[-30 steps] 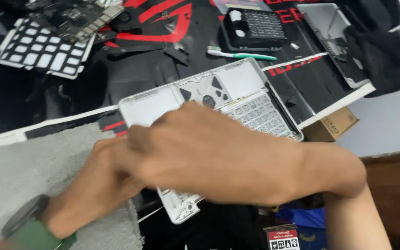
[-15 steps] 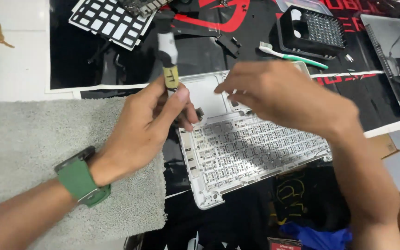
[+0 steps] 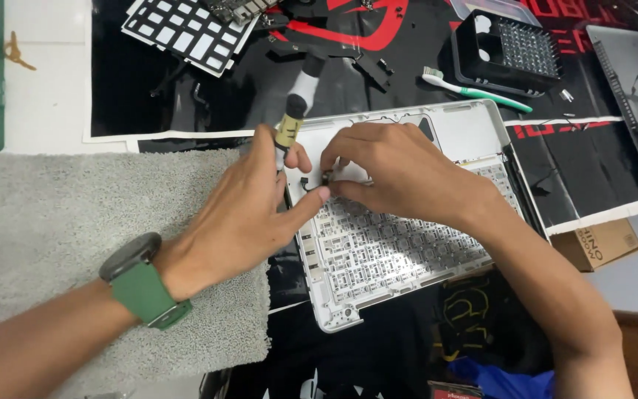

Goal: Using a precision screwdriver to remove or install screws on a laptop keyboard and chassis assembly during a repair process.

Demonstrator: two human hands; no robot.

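Compared with half a second earlier, both hands have drawn together over the upper left part of the laptop top case [image 3: 407, 251], and the right fingertips now meet the left index finger.

Head view. Left hand [image 3: 241, 218], a green-strapped watch [image 3: 142, 284] on its wrist, grips a screwdriver [image 3: 293, 118] with a white, black and yellow handle; thumb and curled fingers close round the lower handle, which rises up and away from them, while the index finger stretches rightward along the case. Right hand [image 3: 400, 166] arches over the case with its fingers narrowed to a pinch on a small dark part just beside the left index fingertip; what the part is cannot be told. The white case lies inner side up under both hands, its keyboard backing exposed below the fingers.

Surface: a black mat [image 3: 186, 103] with red graphics on a white table, and a grey towel [image 3: 60, 229] under the left forearm. Beyond the fingers lie a keyboard frame [image 3: 182, 29], a green-and-white toothbrush [image 3: 474, 89] and a black perforated tray [image 3: 511, 48]; far right, another grey case [image 3: 629, 96]. A cardboard box [image 3: 603, 244] sits at the table edge beside the right forearm. Open room remains on the towel, left of the fingers.
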